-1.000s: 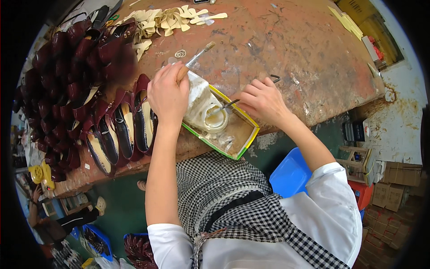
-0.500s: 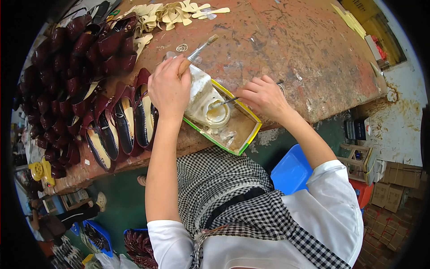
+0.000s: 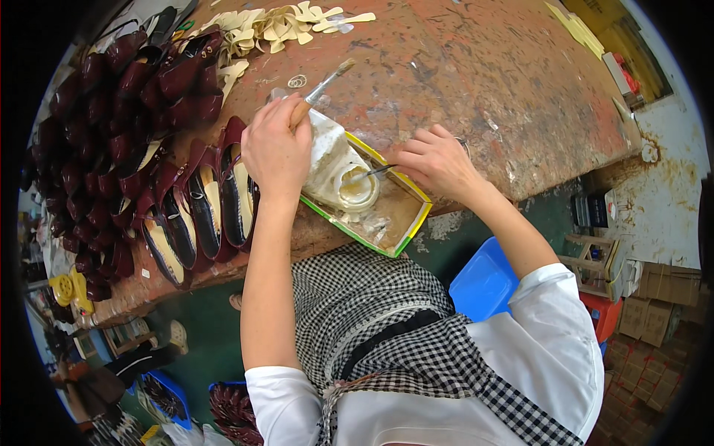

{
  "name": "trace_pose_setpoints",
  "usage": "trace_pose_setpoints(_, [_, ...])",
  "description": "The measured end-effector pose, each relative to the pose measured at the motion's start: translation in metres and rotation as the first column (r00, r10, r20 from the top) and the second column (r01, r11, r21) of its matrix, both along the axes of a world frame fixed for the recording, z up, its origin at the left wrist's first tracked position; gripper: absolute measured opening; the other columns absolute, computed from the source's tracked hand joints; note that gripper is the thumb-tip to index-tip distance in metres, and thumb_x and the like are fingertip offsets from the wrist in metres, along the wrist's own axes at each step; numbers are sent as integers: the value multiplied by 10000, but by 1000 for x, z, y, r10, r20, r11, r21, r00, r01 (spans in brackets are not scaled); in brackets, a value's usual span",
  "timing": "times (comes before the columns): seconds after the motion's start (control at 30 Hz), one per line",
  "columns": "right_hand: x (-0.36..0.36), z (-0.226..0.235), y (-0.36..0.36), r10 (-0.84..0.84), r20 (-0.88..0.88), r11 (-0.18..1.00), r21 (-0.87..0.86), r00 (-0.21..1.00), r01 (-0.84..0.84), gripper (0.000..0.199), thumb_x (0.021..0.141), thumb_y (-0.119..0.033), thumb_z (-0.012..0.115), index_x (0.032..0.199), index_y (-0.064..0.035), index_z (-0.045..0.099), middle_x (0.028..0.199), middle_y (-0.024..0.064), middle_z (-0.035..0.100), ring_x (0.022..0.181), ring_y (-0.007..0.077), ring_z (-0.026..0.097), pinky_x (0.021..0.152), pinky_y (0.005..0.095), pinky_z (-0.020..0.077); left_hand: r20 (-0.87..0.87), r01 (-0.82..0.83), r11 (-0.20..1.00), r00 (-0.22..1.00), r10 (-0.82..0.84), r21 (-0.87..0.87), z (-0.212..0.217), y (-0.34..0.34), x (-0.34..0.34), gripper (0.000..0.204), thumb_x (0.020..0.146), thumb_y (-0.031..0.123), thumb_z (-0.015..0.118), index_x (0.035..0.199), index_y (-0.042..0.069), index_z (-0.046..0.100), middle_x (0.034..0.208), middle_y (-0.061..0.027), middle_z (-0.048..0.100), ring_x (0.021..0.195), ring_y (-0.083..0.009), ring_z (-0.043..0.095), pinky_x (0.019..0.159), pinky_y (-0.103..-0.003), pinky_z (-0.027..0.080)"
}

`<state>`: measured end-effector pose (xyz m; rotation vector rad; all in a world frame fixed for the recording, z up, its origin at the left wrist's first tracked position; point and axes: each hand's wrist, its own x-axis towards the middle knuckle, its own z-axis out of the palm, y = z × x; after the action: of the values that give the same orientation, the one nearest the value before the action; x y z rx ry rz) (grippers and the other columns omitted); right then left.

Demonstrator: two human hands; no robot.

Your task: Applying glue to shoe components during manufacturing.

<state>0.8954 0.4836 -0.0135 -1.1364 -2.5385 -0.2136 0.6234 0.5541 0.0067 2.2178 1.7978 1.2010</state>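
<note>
The left hand curls closed round a brush, hiding its handle end, and the right hand pinches a dark tool, its tip indistinct inside a white container that sits in a shallow box

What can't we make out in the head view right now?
All in the head view:
Brush: handle end, hidden by the left hand.
Thin dark tool: gripped part, behind the right hand's fingers.
White container: depth of its contents, hidden by its wall.
Burgundy shoe pile: lower shoes, covered by upper ones.
</note>
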Motion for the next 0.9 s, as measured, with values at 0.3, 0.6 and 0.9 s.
trace_pose_setpoints(0.3, [0,-3,-6,-82,97,997,7,992,82,216,859,-231,696,1074,-217,718,951,-55,654,906,167,610,817,346,446,-48,-11,998,999,14,57,-3,2,-4,268,907,241,712,1154,176,794,1165,-92,765,1052,-311,716,919,-425,533])
trace_pose_setpoints(0.6, [-6,-16,0,-70,-66,991,-117,995,62,104,953,-261,676,1009,-174,666,896,-8,640,933,199,628,825,366,457,-48,-18,998,999,21,56,0,2,-2,265,920,251,717,1160,166,792,1179,-101,761,1023,-345,726,899,-432,555])
trace_pose_setpoints(0.9, [-12,-14,3,-111,-17,991,70,994,112,100,864,-211,641,959,-189,664,842,-14,573,913,188,584,805,361,435,9,-11,1000,1000,11,11,0,2,0,253,917,235,701,1137,155,795,1163,-110,769,1148,-284,701,949,-434,501])
